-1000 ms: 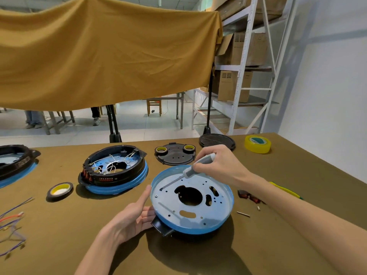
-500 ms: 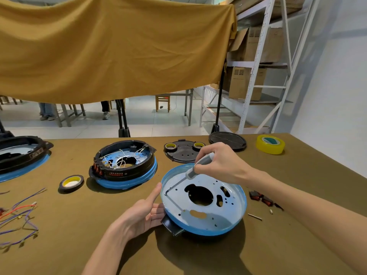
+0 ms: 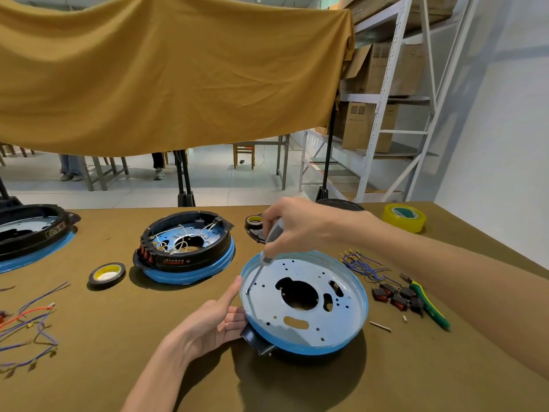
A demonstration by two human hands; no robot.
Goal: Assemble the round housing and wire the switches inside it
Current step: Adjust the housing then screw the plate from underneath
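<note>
We are gripping the screwdriver (image 3: 269, 249) in our right hand (image 3: 300, 226) while our open left hand (image 3: 217, 321) is steadying the round housing (image 3: 306, 301), and the tip may be slipping off its hole if the housing turns.

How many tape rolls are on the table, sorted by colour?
Black with yellow middle: 2, one near the wired housing, one behind the right hand
Yellow with green middle: 1, at the far right
Total: 3

head-worn view, down over table (image 3: 89, 382)

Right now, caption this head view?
Right hand drives grey-handled screwdriver into blue-rimmed round metal housing; left hand steadies it.
</note>
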